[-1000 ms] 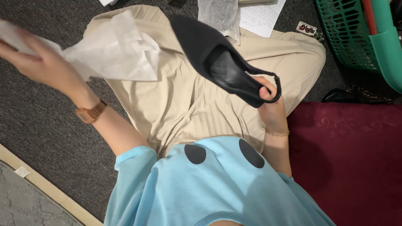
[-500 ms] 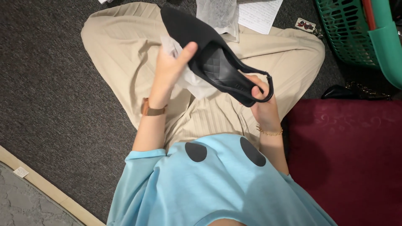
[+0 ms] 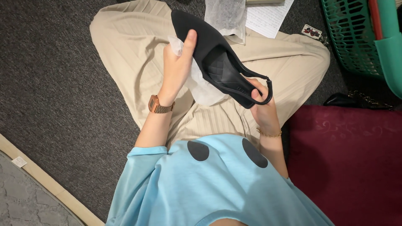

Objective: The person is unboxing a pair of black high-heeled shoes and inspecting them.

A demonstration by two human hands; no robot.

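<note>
A black pointed slingback shoe (image 3: pixel 209 50) hangs over my lap, toe pointing away from me. My right hand (image 3: pixel 260 104) grips its heel end, thumb hooked by the back strap. My left hand (image 3: pixel 178 69) holds a crumpled white tissue (image 3: pixel 203 88) against the shoe's left side and underside, thumb lying along the upper. A brown watch sits on my left wrist and a thin gold bracelet on my right. I sit cross-legged in beige ribbed trousers (image 3: pixel 130 50) and a light blue top.
Dark grey carpet (image 3: pixel 50 83) lies to the left. A dark red cushion (image 3: pixel 347 163) lies at right, a green plastic basket (image 3: pixel 356 33) at top right. Papers (image 3: pixel 268 14) and a white pouch (image 3: pixel 226 14) lie beyond my knees, with a small keyring tag (image 3: pixel 312 30) and a black chained bag (image 3: pixel 347 99).
My left hand swung in from the far left with the tissue and now presses it against the shoe. The shoe stays held by my right hand, nearly in place.
</note>
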